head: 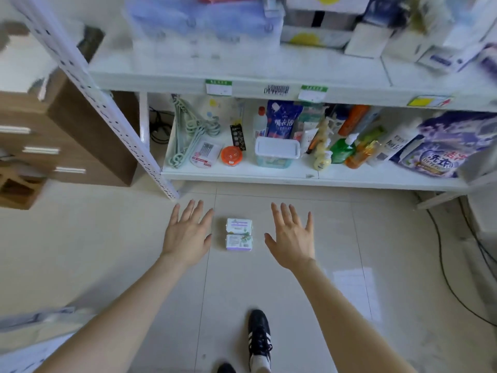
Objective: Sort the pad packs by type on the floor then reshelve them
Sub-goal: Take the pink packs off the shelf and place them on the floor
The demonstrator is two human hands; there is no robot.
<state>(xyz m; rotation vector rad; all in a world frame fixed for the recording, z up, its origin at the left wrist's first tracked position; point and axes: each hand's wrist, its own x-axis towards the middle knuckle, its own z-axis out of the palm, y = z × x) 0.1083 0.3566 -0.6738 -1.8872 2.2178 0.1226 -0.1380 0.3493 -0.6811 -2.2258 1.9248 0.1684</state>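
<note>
Left hand: held out palm down above the floor, fingers straight and spread apart; nothing is gripped.
Right hand: held out likewise, fingers straight and spread; nothing is gripped.
Pad packs: two small white packs with purple and green print are laid on the tiled floor, one touching the other end to end (far pack above near pack in the view). They are seen between the two hands, with neither hand touching them.
Lower shelf: just beyond the packs; green hangers, an orange-lidded jar, a lidded clear tub and assorted bottles are stored on it.
Upper shelf: blurred boxes and packages are carried; price labels are fixed to its front edge.
Cabinet: brown, located left of the rack.
Shoe: black with white stripes, placed on the floor near the bottom edge.
</note>
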